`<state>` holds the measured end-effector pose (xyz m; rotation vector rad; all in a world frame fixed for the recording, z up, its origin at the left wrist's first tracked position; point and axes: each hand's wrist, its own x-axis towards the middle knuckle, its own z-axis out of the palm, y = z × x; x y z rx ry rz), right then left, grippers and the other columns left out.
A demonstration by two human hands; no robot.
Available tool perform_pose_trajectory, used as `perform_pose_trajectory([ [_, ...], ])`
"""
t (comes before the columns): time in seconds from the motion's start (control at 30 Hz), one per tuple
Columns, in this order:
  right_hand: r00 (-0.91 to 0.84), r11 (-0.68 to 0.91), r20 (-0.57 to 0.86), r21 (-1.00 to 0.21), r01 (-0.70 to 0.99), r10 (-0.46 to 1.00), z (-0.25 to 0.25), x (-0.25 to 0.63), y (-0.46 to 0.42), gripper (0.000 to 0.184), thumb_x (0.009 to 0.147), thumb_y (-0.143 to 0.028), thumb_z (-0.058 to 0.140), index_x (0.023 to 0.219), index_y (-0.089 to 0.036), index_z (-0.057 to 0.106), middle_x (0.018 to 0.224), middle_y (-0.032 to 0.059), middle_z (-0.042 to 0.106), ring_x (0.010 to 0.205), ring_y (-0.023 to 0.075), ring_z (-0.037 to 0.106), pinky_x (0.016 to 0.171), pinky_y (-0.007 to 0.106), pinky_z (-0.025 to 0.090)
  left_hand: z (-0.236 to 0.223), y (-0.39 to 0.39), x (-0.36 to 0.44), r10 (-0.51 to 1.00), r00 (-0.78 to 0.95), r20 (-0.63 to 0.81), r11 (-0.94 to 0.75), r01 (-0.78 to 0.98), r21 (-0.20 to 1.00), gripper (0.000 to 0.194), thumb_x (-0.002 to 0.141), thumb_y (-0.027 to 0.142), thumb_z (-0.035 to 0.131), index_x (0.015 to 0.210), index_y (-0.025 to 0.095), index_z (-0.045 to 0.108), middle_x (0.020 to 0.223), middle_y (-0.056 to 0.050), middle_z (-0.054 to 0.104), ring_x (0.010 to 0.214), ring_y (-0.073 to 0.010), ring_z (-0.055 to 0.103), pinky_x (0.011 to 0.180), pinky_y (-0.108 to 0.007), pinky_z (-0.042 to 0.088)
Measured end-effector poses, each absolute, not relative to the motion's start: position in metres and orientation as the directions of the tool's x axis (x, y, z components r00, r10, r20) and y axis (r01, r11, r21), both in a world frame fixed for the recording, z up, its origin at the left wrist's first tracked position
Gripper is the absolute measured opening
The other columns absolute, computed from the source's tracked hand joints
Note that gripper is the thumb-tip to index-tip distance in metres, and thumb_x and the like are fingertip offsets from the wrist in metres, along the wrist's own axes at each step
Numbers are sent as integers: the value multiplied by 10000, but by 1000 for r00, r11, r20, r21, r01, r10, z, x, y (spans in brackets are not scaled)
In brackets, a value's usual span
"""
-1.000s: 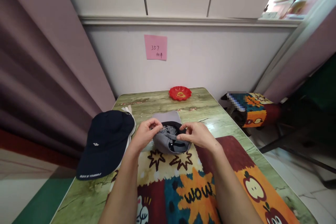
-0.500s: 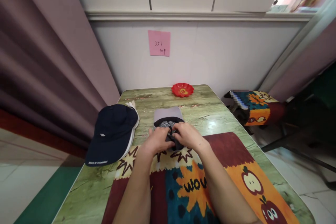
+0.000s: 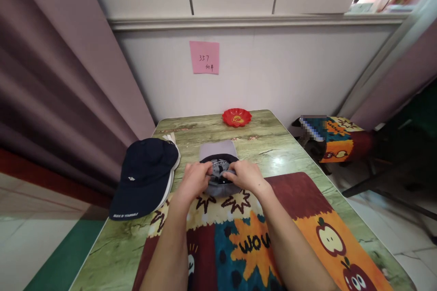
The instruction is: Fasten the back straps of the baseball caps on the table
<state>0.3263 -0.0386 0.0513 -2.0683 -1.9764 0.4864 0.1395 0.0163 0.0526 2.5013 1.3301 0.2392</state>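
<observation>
A grey baseball cap (image 3: pixel 218 148) lies upside down in the middle of the table, its brim pointing away from me and its dark-lined inside facing up. My left hand (image 3: pixel 197 179) pinches the cap's left edge, with the fingertips inside the rim. On the opposite edge, my right hand (image 3: pixel 246 174) grips the rim with its thumb reaching into the opening. Parts of both side edges are hidden by my fingers. To the left sits a navy baseball cap (image 3: pixel 145 168), brim toward me, stacked over a white one whose edge (image 3: pixel 172 176) shows.
A colourful mat (image 3: pixel 290 191) covers the near part of the wood-patterned table (image 3: pixel 191 129). At the back stands a red scalloped dish (image 3: pixel 236 118). A pink note (image 3: pixel 205 57) is stuck on the wall. Right of the table is a stool (image 3: pixel 344 138) with a patterned cover.
My hands have moved apart, from close together over the cap's opening to its two sides. More of the cap's inside and back shows now.
</observation>
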Motion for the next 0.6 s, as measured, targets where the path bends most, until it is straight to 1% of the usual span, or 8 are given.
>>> perform_pose_trajectory([
  [0.07, 104, -101, -19, -467, 878, 994, 50, 330, -36, 247, 893, -400, 559, 918, -229, 736, 890, 93, 758, 865, 260, 688, 684, 300, 408, 52, 22, 137, 844, 514, 155, -515, 693, 504, 94, 775, 128, 541, 781, 215, 574, 774, -27, 639, 813, -225, 583, 785, -347, 385],
  [0.13, 214, -141, 60, -577, 805, 975, 47, 334, -33, 216, 885, -318, 531, 966, -228, 710, 888, 80, 753, 861, 251, 683, 702, 301, 416, 49, 26, 139, 882, 402, 247, -444, 528, 724, 23, 817, 211, 544, 794, 212, 547, 769, -12, 618, 753, -189, 570, 718, -296, 394],
  [0.2, 285, -102, 115, -756, 647, 952, 44, 338, -30, 194, 868, -292, 514, 946, -219, 676, 863, 61, 745, 816, 225, 680, 716, 295, 437, 45, 27, 143, 922, 307, 235, -326, 290, 900, 97, 816, 282, 573, 788, 209, 516, 740, 7, 597, 688, -158, 551, 653, -257, 390],
  [0.23, 297, -53, 125, -850, 525, 947, 44, 340, -29, 178, 856, -301, 519, 926, -213, 656, 851, 51, 741, 783, 207, 678, 718, 289, 451, 43, 27, 146, 936, 283, 209, -266, 178, 947, 134, 802, 304, 598, 787, 208, 506, 723, 17, 589, 661, -144, 540, 631, -242, 384],
  [0.3, 286, 49, 118, -970, 237, 951, 44, 342, -28, 171, 819, -327, 547, 910, -202, 620, 839, 39, 730, 718, 172, 664, 706, 276, 474, 41, 24, 152, 953, 252, 167, -179, 25, 984, 185, 763, 315, 654, 825, 201, 522, 714, 30, 591, 638, -125, 530, 618, -225, 381],
  [0.4, 256, 86, 77, -996, -25, 964, 50, 340, -29, 219, 767, -362, 606, 896, -186, 611, 755, 16, 683, 617, 134, 601, 626, 248, 458, 43, 18, 159, 958, 252, 141, -125, -77, 989, 259, 749, 317, 695, 941, 182, 586, 766, 14, 639, 673, -121, 556, 658, -225, 407],
  [0.5, 252, 76, 54, -994, -77, 966, 53, 333, -30, 239, 765, -395, 627, 869, -180, 618, 648, -27, 590, 530, 105, 498, 535, 226, 384, 47, 14, 164, 942, 301, 151, -132, -82, 988, 242, 771, 320, 695, 947, 164, 638, 842, -23, 672, 755, -134, 592, 718, -239, 434],
  [0.6, 214, 30, 18, -998, -52, 977, 49, 326, -29, 279, 815, -457, 595, 810, -179, 616, 589, -45, 517, 493, 96, 423, 493, 227, 316, 48, 11, 167, 928, 309, 207, -205, -40, 978, 175, 798, 292, 668, 917, 164, 658, 878, -37, 681, 816, -153, 615, 761, -256, 451],
])
